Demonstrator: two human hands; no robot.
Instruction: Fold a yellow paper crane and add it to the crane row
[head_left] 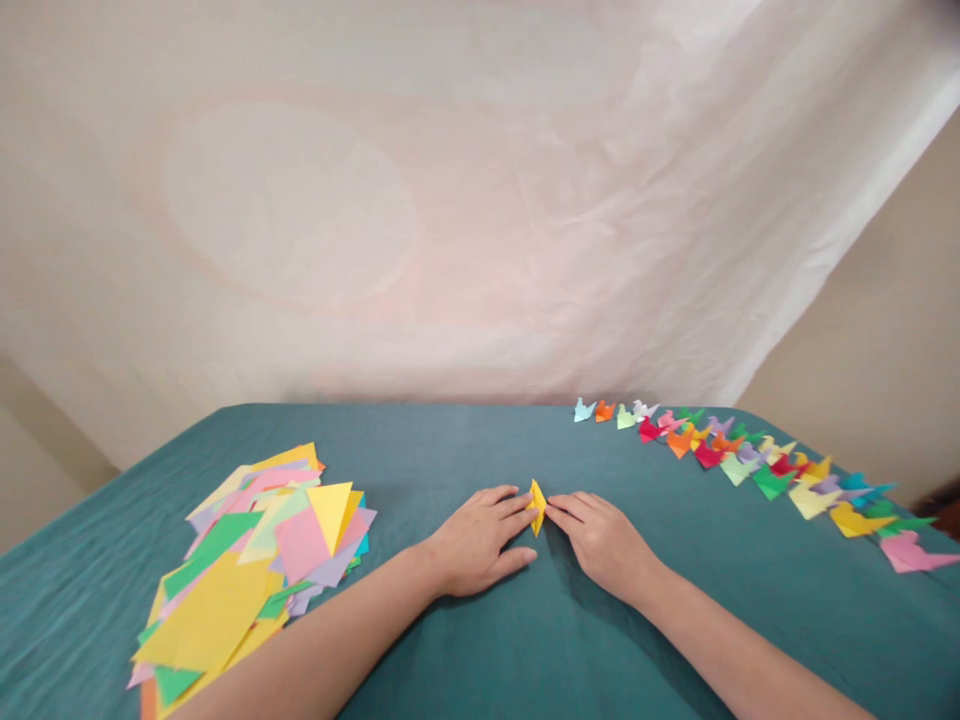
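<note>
A small piece of yellow origami paper (538,508), folded into a narrow diamond, lies on the table between my two hands. My left hand (487,535) rests flat with its fingers spread and its thumb stretched out; its fingertips press on the paper's left side. From the other side, my right hand (600,540) has its fingers drawn together at the paper's right edge. The right thumb is mostly hidden beneath the hand.
A loose pile of coloured paper sheets (217,610) lies at the left beside my left forearm. Several folded paper birds (772,480) stand in slanting rows at the right. A teal cloth (450,440) covers the table, and a pale sheet (480,200) hangs behind it.
</note>
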